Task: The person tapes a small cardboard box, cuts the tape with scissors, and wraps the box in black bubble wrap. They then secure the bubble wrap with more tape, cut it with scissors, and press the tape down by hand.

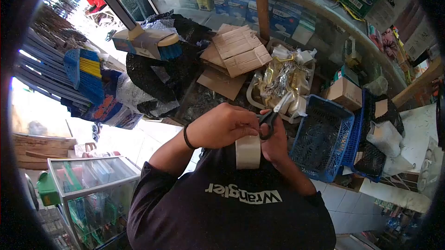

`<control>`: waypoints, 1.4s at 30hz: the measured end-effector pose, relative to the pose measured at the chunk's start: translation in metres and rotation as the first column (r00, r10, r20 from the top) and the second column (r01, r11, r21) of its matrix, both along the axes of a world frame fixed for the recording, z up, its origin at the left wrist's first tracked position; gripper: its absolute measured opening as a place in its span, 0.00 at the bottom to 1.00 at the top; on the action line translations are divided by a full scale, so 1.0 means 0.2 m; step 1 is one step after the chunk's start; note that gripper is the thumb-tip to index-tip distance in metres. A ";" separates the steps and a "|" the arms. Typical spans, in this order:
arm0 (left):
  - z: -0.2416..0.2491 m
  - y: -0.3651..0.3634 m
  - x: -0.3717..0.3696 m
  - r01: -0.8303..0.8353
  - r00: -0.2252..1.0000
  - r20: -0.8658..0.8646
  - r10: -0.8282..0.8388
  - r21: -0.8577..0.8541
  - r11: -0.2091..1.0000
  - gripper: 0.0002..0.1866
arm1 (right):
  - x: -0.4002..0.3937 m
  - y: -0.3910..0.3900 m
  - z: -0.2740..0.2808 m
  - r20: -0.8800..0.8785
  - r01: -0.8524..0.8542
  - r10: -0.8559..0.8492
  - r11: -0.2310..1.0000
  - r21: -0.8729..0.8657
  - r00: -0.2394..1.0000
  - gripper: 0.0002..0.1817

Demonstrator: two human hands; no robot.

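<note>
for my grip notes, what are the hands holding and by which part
The right hand holds scissors by the black handles. The left hand is at the top of the tape; whether it grips it cannot be told.

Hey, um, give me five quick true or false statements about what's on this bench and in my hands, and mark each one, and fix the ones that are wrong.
1. The right hand holds black-handled scissors. True.

2. The scissors' blades point back at the shirt. False: they point away from the shirt, towards the gold and silver pieces.

3. The wide roll near the hands is black. False: the roll is pale.

4. A dark band circles the left wrist. True.

5. The front blue basket is left of the cardboard. False: the basket is to the right of the cardboard.
</note>
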State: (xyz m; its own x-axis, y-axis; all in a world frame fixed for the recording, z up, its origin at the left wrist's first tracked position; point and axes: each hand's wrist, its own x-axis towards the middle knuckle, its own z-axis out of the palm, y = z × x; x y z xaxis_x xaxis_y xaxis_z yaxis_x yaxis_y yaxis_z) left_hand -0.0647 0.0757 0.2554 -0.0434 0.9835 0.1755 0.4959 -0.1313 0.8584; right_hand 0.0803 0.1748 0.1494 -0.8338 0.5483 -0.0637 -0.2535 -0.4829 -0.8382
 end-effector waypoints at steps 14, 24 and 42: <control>0.01 0.01 0.08 -0.001 1.000 0.014 0.002 -0.069 0.998 0.04 | 0.19 0.04 0.04 0.031 -0.051 0.045 0.973 0.225 0.998 0.24; -0.03 0.07 0.05 0.010 0.996 0.084 -0.003 -0.085 0.996 0.03 | 0.23 0.13 0.14 0.212 -0.226 0.175 0.942 0.248 0.962 0.26; -0.03 0.15 0.01 0.109 0.988 0.127 -0.091 -0.139 0.984 0.04 | 0.31 0.52 0.57 0.749 -0.861 0.433 0.165 0.481 0.502 0.29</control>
